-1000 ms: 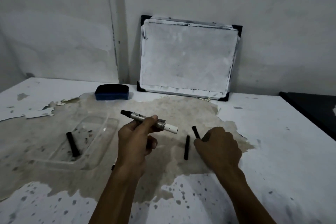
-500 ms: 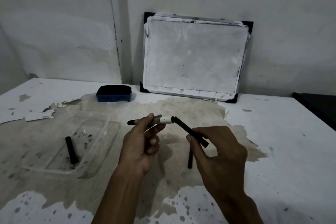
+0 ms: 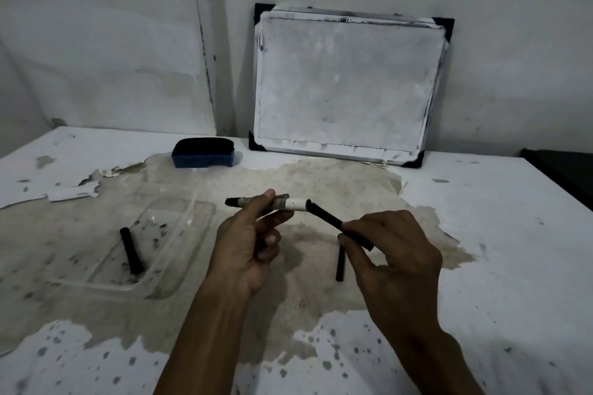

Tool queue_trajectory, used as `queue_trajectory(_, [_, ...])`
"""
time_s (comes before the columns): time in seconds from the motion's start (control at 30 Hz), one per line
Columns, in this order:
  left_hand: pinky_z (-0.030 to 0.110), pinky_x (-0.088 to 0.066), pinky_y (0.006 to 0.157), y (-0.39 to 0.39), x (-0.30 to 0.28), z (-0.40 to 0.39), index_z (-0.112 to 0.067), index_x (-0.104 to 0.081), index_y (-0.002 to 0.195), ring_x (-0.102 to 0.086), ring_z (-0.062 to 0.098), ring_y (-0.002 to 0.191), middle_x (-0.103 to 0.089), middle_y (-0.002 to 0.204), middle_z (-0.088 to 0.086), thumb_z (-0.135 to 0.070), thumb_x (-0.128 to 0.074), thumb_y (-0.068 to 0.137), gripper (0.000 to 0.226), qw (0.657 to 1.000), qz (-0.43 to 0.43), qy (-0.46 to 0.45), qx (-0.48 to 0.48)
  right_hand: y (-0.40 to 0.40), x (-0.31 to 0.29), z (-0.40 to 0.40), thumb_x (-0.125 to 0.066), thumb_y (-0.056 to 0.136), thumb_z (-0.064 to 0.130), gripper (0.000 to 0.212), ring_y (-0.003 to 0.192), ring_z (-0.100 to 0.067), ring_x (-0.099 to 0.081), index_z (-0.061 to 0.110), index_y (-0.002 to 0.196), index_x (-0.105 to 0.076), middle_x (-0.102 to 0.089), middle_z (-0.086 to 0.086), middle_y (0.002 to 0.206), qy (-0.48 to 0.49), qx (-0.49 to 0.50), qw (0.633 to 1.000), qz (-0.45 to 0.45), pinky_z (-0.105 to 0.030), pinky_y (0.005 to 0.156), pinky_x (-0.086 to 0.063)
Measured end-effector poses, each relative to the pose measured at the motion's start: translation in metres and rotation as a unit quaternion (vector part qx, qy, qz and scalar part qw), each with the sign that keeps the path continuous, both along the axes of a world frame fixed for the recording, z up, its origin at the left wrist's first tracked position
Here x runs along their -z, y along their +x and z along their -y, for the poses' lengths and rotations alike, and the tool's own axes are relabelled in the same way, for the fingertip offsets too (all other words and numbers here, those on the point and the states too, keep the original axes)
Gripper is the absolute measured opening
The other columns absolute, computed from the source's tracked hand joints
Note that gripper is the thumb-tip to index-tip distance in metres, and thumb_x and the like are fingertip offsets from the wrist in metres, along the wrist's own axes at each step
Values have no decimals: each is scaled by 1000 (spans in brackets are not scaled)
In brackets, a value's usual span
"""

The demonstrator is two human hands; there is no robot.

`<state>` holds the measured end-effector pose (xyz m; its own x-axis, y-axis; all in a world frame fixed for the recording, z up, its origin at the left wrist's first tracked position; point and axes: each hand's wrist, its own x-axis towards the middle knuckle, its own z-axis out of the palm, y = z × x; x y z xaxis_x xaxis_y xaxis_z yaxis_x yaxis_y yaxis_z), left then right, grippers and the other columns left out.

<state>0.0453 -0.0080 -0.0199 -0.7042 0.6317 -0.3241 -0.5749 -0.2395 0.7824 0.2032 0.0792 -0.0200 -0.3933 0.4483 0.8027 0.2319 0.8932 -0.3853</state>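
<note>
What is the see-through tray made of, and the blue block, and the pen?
The tray looks like thin clear plastic: shiny edges, and the table shows through it. The blue block seems plastic below with a darker, matte top, maybe felt; it is too dim to be sure. The pen in the left hand looks like smooth plastic, white at one end.

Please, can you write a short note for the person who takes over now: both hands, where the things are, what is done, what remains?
Left hand holds the marker level above the table.
Right hand pinches a black stick, its tip at the marker's white end, at an angle to it.
A second black stick lies on the table below the hands; a third lies in the clear tray.
Done: stick meets the marker's end.
Left: probably line it up and press it home.
</note>
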Motion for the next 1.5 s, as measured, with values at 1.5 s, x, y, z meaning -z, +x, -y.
queue_trajectory(1.5, [12,-25,29,37,-5,-3,-15,-80,66,-36,4,31,-78,74,9,-26,-69,86,25,999,24,-7,44,-10,13,24,-78,73,31,45,106,-14,-51,20,114,-64,-52,-3,112,-99,-30,995,-8,-23,70,-53])
